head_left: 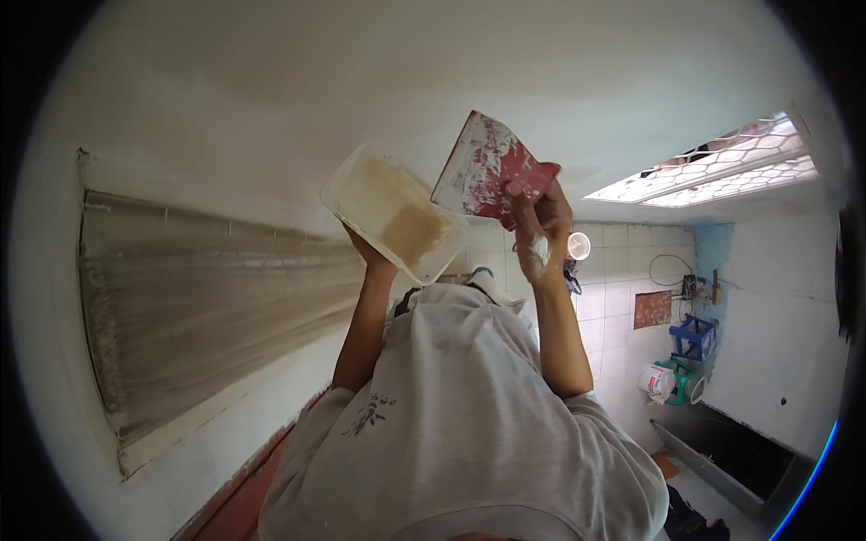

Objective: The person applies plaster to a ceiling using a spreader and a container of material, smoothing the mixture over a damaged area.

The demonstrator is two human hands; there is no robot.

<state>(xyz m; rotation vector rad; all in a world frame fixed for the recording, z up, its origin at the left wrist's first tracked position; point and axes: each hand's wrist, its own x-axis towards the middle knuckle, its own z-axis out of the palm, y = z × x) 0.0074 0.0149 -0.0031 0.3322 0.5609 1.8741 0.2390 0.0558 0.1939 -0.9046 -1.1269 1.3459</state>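
My left hand [372, 253] grips a translucent rectangular plastic tub [368, 180] from below and behind, so most of its fingers are hidden. Pale residue coats the inside of the tub, which is tilted with its open side showing. To its right, my right hand [544, 224] is closed around the handle end of a red putty spreader [516, 169], thumb on the near face. White paste is smeared over the spreader's broad blade, whose straight edge points left towards the tub. A whitish patch of paste also marks my right hand near the wrist.
A pale wall [271, 99] stands ahead. A sheet-covered opening [225, 307] is at left, a mesh-covered window [722, 167] at upper right. On the tiled floor [618, 270] below are a white bucket [578, 245], a blue stool [694, 337] and a white pail [658, 383].
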